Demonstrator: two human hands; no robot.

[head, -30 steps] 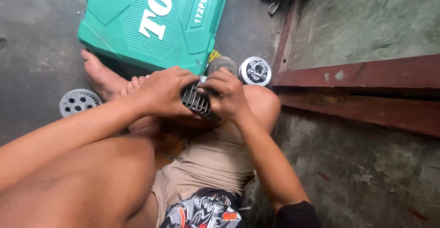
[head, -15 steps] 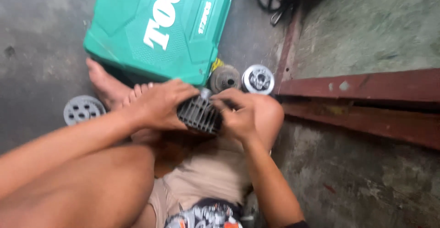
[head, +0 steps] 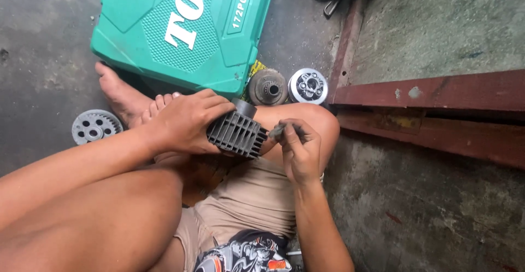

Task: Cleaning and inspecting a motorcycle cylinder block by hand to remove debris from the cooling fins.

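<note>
Your left hand [head: 183, 125] clamps the dark finned metal cylinder block [head: 236, 133] over your knee, fingers wrapped round it — heavy, rigid, sharp-finned, so hold its flat ends — while your right hand [head: 299, 150] pinches a small grey scrap [head: 276, 131].

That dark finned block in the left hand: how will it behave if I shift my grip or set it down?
The finned block looks like rigid cast metal, so probably heavy for its size and stiff. Its ribbed sides should give the left hand good purchase. Resting on the knee, it may tip off that rounded surface.
</note>
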